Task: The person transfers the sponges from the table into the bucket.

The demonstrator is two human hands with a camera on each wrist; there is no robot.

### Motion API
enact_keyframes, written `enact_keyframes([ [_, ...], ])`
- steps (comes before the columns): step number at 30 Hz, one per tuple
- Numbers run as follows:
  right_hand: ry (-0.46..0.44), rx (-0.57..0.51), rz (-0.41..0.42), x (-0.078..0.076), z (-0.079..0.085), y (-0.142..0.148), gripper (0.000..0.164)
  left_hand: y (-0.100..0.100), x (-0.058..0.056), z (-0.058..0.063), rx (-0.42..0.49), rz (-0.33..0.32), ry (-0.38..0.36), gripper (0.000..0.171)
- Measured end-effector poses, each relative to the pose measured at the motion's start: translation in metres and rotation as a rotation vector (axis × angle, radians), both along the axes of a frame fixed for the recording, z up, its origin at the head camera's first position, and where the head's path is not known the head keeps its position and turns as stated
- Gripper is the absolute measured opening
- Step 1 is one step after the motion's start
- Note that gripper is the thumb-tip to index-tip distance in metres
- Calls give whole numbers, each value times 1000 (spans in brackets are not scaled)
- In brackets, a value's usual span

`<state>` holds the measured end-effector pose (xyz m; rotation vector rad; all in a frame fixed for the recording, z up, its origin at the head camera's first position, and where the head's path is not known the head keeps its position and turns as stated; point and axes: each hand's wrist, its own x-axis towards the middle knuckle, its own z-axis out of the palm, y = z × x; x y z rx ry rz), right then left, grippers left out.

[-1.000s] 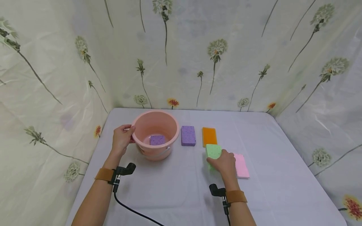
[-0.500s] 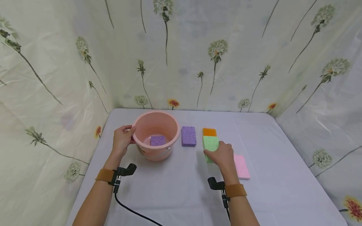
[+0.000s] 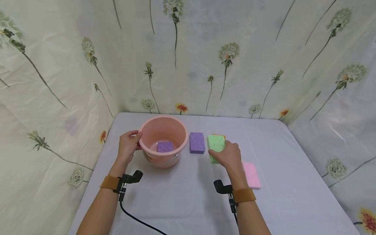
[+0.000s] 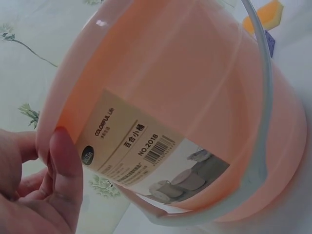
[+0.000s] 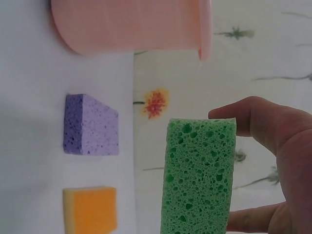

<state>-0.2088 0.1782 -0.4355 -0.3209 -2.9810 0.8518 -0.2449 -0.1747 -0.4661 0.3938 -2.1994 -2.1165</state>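
A pink bucket (image 3: 163, 160) stands on the left of the table, a purple sponge (image 3: 164, 147) lying inside it. My left hand (image 3: 128, 146) pinches the bucket's rim on its left side; the left wrist view shows the thumb over the rim beside a printed label (image 4: 156, 151). Held between thumb and fingers of my right hand (image 3: 231, 156) is a light green sponge (image 5: 199, 180), raised above the table. In the head view it covers most of an orange sponge (image 5: 91, 209). A second purple sponge (image 3: 196, 142) lies between the bucket and the green sponge.
A pink sponge (image 3: 251, 175) lies on the white-covered table (image 3: 182, 202), right of my right wrist. The bucket's pale handle (image 4: 265, 97) hangs down its side. A flower-printed sheet (image 3: 194, 58) surrounds the table at the back and sides.
My right hand has lifted the green sponge and carried it up and slightly left, so it now overlaps the orange sponge in the head view. My left hand stays on the bucket rim.
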Motion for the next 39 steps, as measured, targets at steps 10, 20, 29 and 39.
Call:
enact_keyframes([
  [10, 53, -1, 25, -4, 12, -14, 63, -3, -2, -2, 14, -7, -41, 46],
  [20, 78, 0, 60, -10, 25, -30, 58, -3, -4, -3, 21, -7, -43, 46],
  [29, 96, -5, 111, -16, 33, -43, 55, -4, -4, 0, 33, 8, -32, 42],
  [39, 87, 18, 143, -23, 38, -60, 57, -3, -5, -3, 41, 11, -19, 41],
])
